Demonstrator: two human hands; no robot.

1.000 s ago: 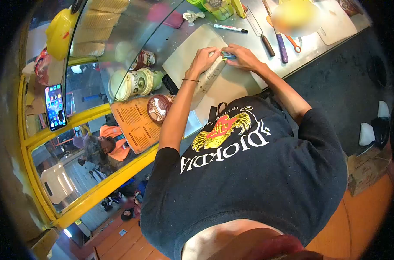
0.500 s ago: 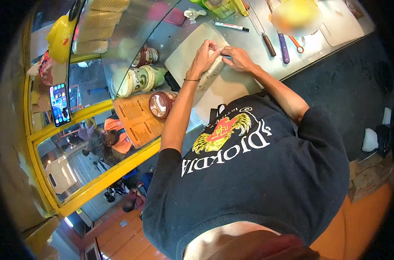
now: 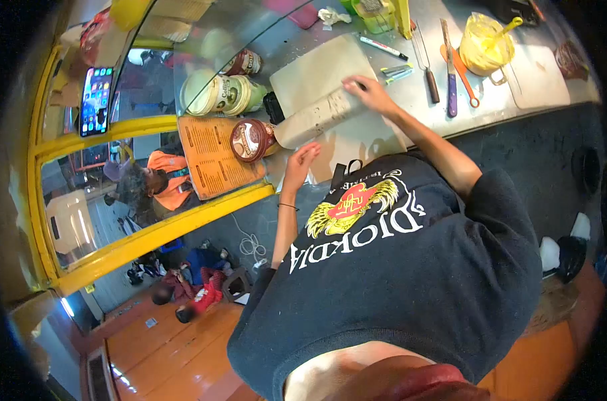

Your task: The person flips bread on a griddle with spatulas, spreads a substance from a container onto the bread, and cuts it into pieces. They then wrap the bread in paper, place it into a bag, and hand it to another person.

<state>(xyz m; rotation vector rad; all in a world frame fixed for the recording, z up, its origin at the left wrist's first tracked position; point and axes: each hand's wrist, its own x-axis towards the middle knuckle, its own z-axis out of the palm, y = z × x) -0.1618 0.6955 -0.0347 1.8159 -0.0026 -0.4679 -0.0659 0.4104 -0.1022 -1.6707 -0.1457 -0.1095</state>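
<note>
hands (image 3: pixel 300 167) apart, folded paper packet (image 3: pixel 322 117) on metal counter (image 3: pixel 411 99).
packet's left end just beside brown tub (image 3: pixel 248 140); left hand empty, fingers loose; right hand (image 3: pixel 371 95) over right end, can't tell if gripping.

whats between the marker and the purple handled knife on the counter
In the head view, a brown-handled two-pronged tool lies between the marker and the purple-handled knife.
</note>
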